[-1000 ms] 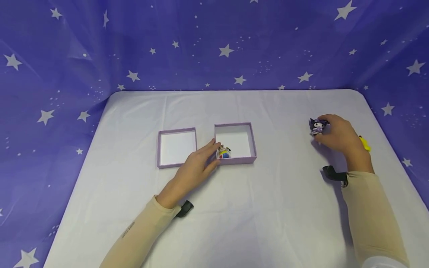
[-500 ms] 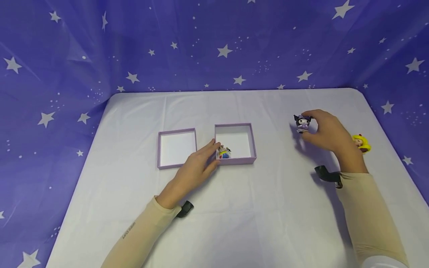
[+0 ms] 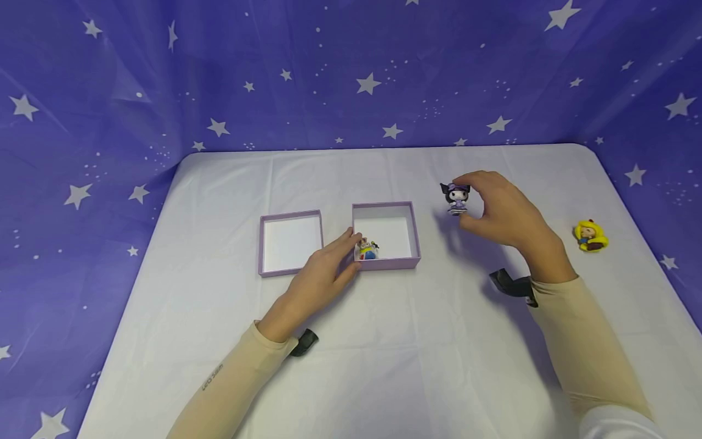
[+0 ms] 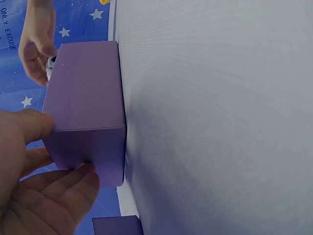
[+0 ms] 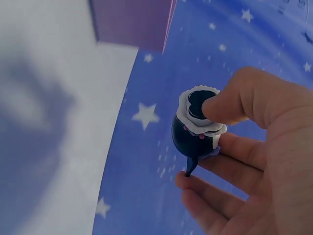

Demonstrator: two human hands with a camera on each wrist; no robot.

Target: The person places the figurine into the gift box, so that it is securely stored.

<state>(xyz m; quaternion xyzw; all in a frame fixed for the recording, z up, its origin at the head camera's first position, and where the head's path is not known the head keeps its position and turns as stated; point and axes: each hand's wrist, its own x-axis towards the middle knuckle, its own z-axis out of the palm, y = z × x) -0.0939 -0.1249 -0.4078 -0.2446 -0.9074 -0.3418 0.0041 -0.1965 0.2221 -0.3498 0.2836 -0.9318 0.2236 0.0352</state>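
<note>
In the head view my right hand holds a small black, white and purple doll figurine above the table, to the right of a lilac box. In the right wrist view the thumb presses the figurine's base, with fingers on its other side. My left hand rests against the left wall of the open lilac box. The left wrist view has its fairly straight fingers touching that wall and the thumb at the corner. Inside the box's front left corner lies a small multicoloured figurine.
A shallow lilac lid or tray, white inside, lies left of the box, partly under the left hand. On the right of the white-covered table is a yellow figurine. A blue starry curtain borders the table.
My right hand has moved left toward the box with the black and purple figurine, uncovering the yellow one. The left hand and the box have stayed in place.
</note>
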